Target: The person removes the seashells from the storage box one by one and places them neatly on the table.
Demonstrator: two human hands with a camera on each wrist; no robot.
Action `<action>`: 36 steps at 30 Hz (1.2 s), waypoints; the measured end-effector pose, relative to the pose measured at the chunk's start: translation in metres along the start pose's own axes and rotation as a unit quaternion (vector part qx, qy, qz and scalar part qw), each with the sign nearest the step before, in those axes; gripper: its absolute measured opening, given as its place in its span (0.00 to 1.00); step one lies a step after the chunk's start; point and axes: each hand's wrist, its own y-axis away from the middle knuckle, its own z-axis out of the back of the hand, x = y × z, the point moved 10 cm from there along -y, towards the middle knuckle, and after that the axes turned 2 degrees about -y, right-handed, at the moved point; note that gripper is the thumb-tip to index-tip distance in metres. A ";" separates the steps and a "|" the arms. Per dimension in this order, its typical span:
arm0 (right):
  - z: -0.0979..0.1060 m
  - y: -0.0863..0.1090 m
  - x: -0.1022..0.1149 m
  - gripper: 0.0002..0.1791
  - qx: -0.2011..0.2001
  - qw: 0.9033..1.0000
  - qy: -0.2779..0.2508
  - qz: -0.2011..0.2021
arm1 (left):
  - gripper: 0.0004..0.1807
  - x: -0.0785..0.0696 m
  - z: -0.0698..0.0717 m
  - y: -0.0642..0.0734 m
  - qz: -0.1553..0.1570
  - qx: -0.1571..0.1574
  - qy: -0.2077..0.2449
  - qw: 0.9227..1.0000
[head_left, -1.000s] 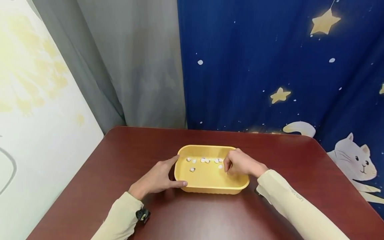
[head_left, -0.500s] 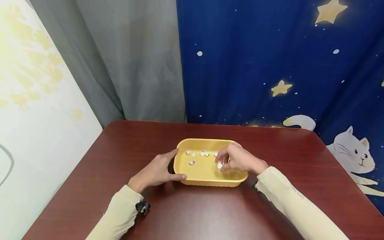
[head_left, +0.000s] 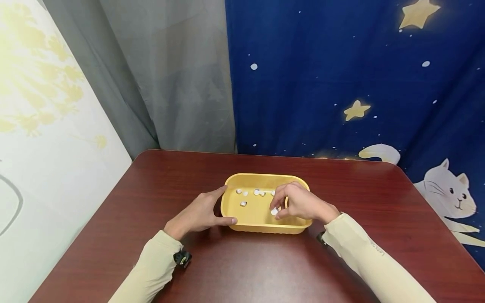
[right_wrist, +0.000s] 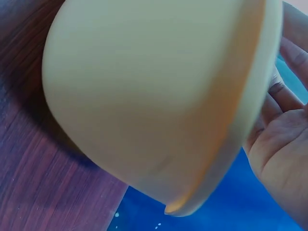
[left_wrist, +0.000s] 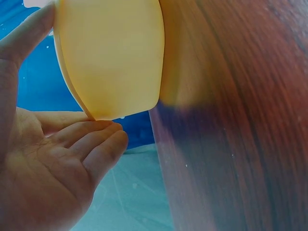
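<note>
A yellow plastic basin (head_left: 261,229) stands on the table with several small whitish pieces (head_left: 243,204) on its floor; their exact kind is too small to tell. My left hand (head_left: 201,212) spans the basin's left end. Its thumb lies on the near rim and its extended fingers touch the far left corner; in the left wrist view the fingertips (left_wrist: 108,126) meet the rim. Over the right half of the basin, my right hand (head_left: 301,204) pinches a small round white piece (head_left: 274,211) between thumb and fingers. The basin wall (right_wrist: 144,96) hides that pinch in the right wrist view.
The dark red wooden table (head_left: 242,269) reaches back to a grey curtain (head_left: 189,84) and a blue star-patterned curtain (head_left: 303,84). A white panel (head_left: 57,168) stands along the left side. Black wrist cameras sit at both cuffs.
My right hand has gone from curled at the basin's right side to pinching a white piece, drawn slightly left and nearer. The left hand stays at the rim. The head view has tilted slightly.
</note>
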 end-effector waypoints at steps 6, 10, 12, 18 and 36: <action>0.002 0.002 0.007 0.09 -0.008 1.000 0.008 -0.001 | 0.60 0.000 -0.001 0.000 0.003 0.001 0.000 1.000; 0.001 0.004 0.012 0.10 -0.016 1.000 0.008 -0.002 | 0.60 0.001 -0.003 -0.001 0.006 0.002 0.003 1.000; 0.000 0.004 0.015 0.10 -0.019 1.000 0.004 -0.002 | 0.60 0.000 -0.003 0.000 0.007 0.002 0.004 1.000; -0.004 0.004 0.028 0.10 -0.027 1.000 0.000 0.009 | 0.60 0.002 -0.005 0.000 0.016 0.001 0.000 1.000; -0.032 -0.001 0.070 0.07 -0.011 0.999 0.021 0.046 | 0.53 -0.004 0.002 -0.001 -0.032 0.046 -0.012 0.998</action>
